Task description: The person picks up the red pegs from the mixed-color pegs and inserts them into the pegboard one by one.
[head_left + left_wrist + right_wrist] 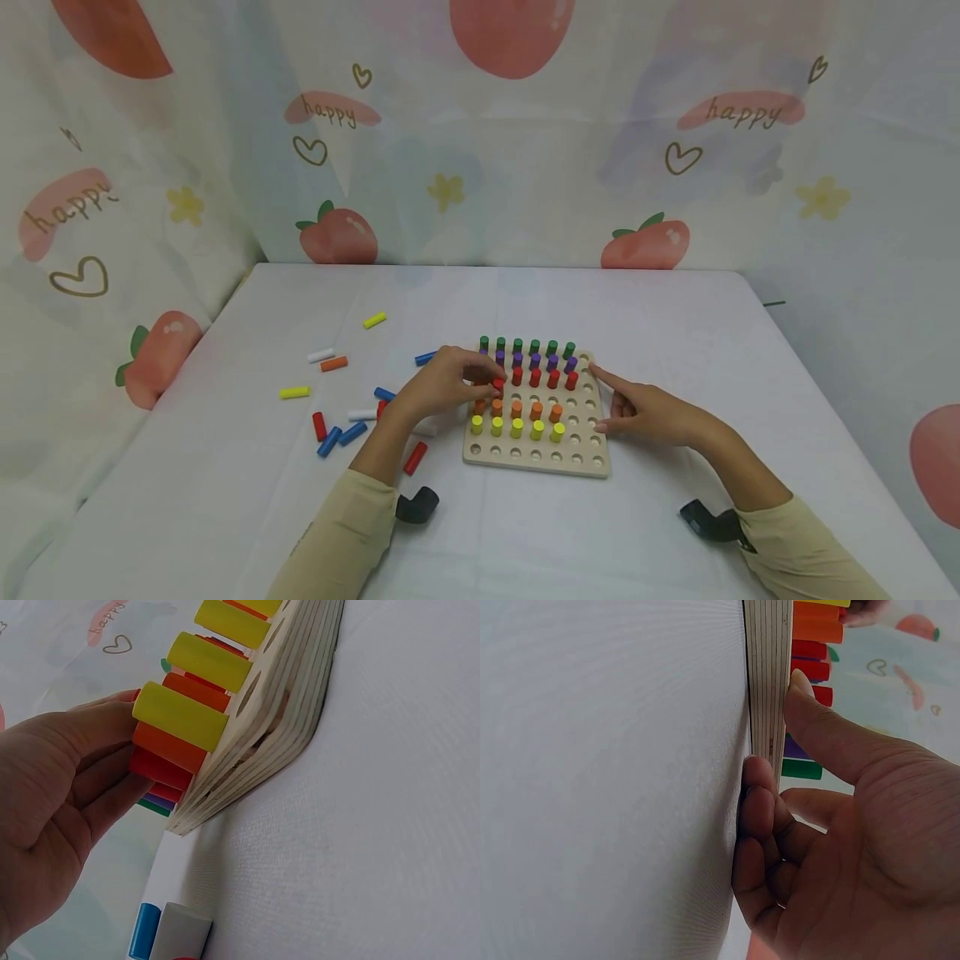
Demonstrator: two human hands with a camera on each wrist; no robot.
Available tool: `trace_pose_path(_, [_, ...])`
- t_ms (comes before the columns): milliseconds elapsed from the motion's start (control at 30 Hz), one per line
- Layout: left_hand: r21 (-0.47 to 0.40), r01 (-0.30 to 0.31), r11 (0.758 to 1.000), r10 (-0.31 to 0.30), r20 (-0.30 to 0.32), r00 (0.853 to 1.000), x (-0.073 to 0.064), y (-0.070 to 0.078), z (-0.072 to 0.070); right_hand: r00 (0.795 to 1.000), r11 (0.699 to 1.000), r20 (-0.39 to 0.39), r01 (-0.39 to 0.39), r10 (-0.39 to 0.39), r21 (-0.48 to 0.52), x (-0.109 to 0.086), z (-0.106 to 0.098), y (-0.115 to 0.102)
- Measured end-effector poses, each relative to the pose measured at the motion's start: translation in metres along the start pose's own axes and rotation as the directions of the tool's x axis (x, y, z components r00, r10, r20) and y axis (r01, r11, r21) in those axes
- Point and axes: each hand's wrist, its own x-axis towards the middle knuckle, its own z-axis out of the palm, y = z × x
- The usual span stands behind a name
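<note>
A wooden pegboard (525, 458) lies on the table with rows of green, purple, red, orange and yellow pegs standing in it. My left hand (447, 383) reaches over its left side, thumb and fingertips pinching a red peg (498, 384) among the red row. In the left wrist view, yellow pegs (180, 716) and an orange peg (169, 748) partly hide those fingertips. At the board's right edge, my right hand (648, 412) holds the board, thumb (802, 694) on its upper face and curled fingers (757, 814) against its side.
Loose pegs lie scattered left of the board, among them a yellow peg (295, 392), a white peg (321, 355), a blue peg (352, 433) and a red peg (415, 458). Patterned cloth (480, 167) hangs behind the white table (525, 533).
</note>
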Motion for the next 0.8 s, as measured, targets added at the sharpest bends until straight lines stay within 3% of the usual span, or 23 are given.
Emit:
trace_pose_path(433, [-0.052, 0.108, 0.993, -0.109, -0.009, 0.994, 0.0013, -0.0001, 0.0012, 1.0, 1.0, 0.0, -0.006, 0.006, -0.002, 0.0006, 0.0002, 0.001])
trace_pose_path(800, [-0.048, 0.095, 0.994, -0.096, -0.013, 0.995, 0.0027, 0.002, 0.003, 1.0, 1.0, 0.001, 0.006, -0.006, 0.011, -0.0016, -0.0008, -0.0009])
